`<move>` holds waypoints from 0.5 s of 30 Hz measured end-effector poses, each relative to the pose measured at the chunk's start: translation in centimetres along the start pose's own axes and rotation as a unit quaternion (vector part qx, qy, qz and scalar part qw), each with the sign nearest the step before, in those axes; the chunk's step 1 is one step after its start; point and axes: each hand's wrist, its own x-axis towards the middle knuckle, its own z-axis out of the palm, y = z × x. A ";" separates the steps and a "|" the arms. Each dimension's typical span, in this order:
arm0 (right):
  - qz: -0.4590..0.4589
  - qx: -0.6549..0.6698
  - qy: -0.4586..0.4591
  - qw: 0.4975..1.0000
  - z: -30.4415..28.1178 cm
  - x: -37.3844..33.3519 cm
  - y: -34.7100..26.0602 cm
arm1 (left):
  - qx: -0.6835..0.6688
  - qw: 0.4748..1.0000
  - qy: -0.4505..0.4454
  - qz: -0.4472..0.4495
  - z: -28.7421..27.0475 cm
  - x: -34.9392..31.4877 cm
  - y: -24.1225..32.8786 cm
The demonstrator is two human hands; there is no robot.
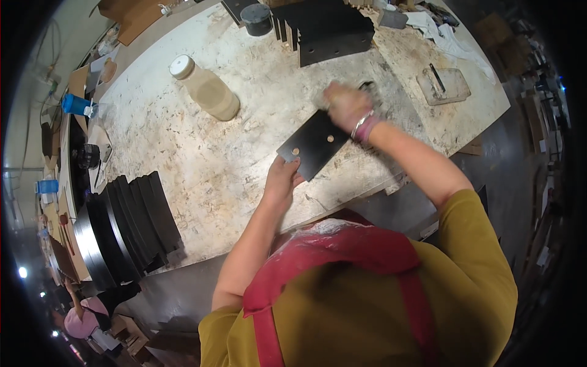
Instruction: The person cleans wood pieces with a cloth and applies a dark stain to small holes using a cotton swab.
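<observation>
A flat black rectangular plate [313, 144] with two round holes lies slanted on the worktable in front of me. My left hand [284, 177] grips its near left corner, thumb on top and fingers at the edge. Over the plate's far right end, my right hand [350, 105] is closed and smeared by motion. Under and beside its fingers shows a greyish, crumpled rag [372, 92], too blurred to make out well. A bracelet circles my right wrist.
The stained pale worktable [251, 159] carries a white-capped bottle of cloudy liquid [211, 92], a dark round tub [256, 19], black plates [333, 30] at the back, and curved black pieces [125, 226] at left. A block with a pen [443, 85] lies right. Another person [88, 315] is at lower left.
</observation>
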 end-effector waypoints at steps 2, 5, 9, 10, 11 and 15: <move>-0.177 0.015 -0.015 0.984 0.2 -2.7 -3.8 | -0.012 1.000 0.003 0.000 -0.1 0.1 -0.2; -0.024 0.105 0.010 0.994 -0.1 -0.5 -1.1 | 0.001 1.000 -0.012 0.003 -0.2 0.1 0.2; 0.129 0.222 0.026 0.966 -0.9 2.4 12.3 | 0.088 0.996 -0.015 -0.026 -0.3 -0.7 1.5; 0.137 0.329 0.129 0.926 0.7 1.3 16.0 | 0.162 0.984 -0.035 -0.069 0.0 -1.2 3.1; 0.156 0.458 0.116 0.867 -1.4 0.7 13.5 | 0.241 0.970 -0.010 -0.039 -2.6 -1.1 3.5; 0.232 0.731 0.129 0.629 -5.4 -3.9 14.3 | 0.438 0.875 0.161 0.127 -5.5 -1.7 10.5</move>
